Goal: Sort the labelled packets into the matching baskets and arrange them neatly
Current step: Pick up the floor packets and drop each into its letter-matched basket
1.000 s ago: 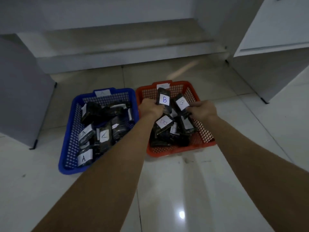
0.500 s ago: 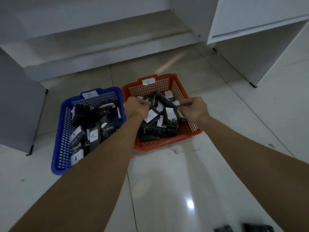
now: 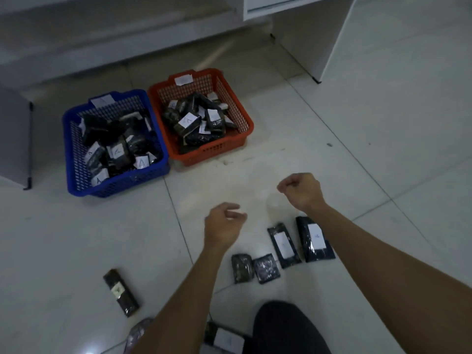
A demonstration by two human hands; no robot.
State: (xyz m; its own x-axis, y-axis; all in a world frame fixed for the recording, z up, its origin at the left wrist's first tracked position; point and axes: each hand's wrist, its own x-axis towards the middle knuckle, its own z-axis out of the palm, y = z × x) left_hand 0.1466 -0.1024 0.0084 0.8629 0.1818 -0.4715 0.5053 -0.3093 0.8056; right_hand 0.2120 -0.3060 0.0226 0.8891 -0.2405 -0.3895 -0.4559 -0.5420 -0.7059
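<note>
Left hand [image 3: 222, 223] over the floor, fingers loosely curled, holding nothing. Right hand [image 3: 301, 191] further forward, curled into a loose fist, also with nothing inside.

Two baskets side by side and touching, toward the far edge of the floor: blue basket [image 3: 76, 159] on the left, orange basket [image 3: 236, 108] on the right. Each with one white paper tag on the far rim. Both filled with a loose pile of dark packets with white labels; exact number in each not possible to count. Letter A readable on some labels in the blue one; letters in the orange one too blurred to read.

On the tiled floor [image 3: 383, 149] near the person, six loose packets counted: two long packets with white labels [image 3: 284, 245] standing side by side under the right forearm, two small packets without visible label [image 3: 242, 268] just beside them to the left, one long packet [image 3: 120, 292] alone well to the left, one labelled packet [image 3: 224, 339] at the near edge, beside a dark knee [image 3: 286, 328].

Pale glossy tiles, grey seams. White furniture panel [image 3: 339, 34] at the far right corner, grey panel [image 3: 12, 134] at the left edge, low step along the far wall.
</note>
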